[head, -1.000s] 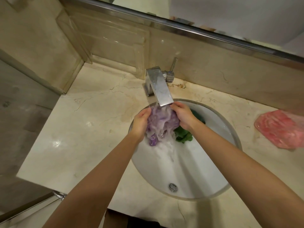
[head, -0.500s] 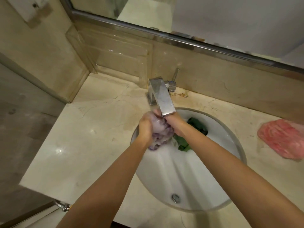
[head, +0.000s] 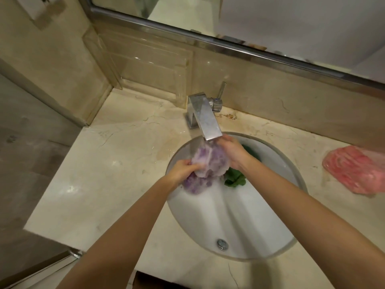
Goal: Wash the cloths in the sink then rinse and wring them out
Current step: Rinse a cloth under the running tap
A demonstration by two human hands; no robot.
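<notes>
Your 2 hands meet under the tap (head: 205, 115), both on the purple cloth (head: 205, 165). Your left hand (head: 182, 171) comes in from the lower left, its fingers curled around the cloth's lower left edge, so the bundle sits just to the right of that hand and spills below it toward the bowl. Your right hand (head: 231, 151) is on the upper right side of the cloth, just below the spout, its fingers wrapped over the top of the fabric; the cloth lies to the left of and beneath this hand. Water runs over the bundle, and the blur there makes it hard to tell exactly where each fingertip ends. The cloth hangs over the far left part of the white sink (head: 277, 236), above its surface. A green cloth (head: 235, 178) lies in the sink just right of the purple one, partly under your right wrist. A pink cloth (head: 354, 172) rests on the counter (head: 104, 174), well to the right of the sink.
</notes>
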